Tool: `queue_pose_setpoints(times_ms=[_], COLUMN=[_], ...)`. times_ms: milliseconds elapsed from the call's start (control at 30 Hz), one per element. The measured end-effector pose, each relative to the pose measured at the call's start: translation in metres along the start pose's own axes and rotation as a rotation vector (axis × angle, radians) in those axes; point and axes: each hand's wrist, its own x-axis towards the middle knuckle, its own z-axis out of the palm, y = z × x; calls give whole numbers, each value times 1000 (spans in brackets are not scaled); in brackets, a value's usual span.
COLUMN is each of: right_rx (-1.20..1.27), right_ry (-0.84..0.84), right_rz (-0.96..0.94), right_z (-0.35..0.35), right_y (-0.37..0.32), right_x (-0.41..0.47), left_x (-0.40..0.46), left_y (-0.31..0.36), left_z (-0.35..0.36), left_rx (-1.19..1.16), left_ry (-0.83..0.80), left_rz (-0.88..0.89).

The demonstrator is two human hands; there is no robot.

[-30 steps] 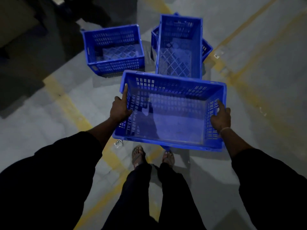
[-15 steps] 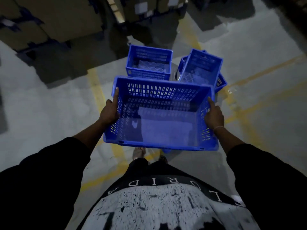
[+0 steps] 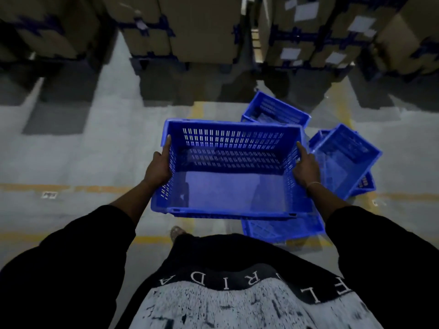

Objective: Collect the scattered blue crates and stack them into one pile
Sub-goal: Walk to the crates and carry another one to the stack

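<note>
The floor crates [image 3: 345, 160] have slid to the frame's right, both hands [image 3: 158, 169] [image 3: 306, 166] gripping the carried crate [image 3: 228, 186], which next needs lowering squarely onto one.

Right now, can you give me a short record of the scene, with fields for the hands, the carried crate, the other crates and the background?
left hand: holds the left wall of the carried crate
right hand: holds its right wall
carried crate: blue, empty, level, off the floor
other crates: one behind, a tilted one at right, one below
background: cardboard boxes on racks
</note>
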Motion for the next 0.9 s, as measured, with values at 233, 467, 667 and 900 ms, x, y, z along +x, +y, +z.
queue_pose_setpoints(times_ms=[233, 467, 667, 900], right_rx=[-6, -23, -22, 1], right_ry=[-30, -74, -106, -208], right_rz=[-183, -346, -453, -610], right_z=[32, 79, 114, 156], right_y=[-128, -271, -383, -514], right_x=[36, 58, 60, 79], left_x=[-6, -14, -28, -44], left_y=[-91, -183, -262, -315], left_z=[-49, -119, -161, -204], left_rx=[-82, -147, -177, -263], left_ry=[127, 201, 297, 370], left_rz=[-171, -284, -406, -593])
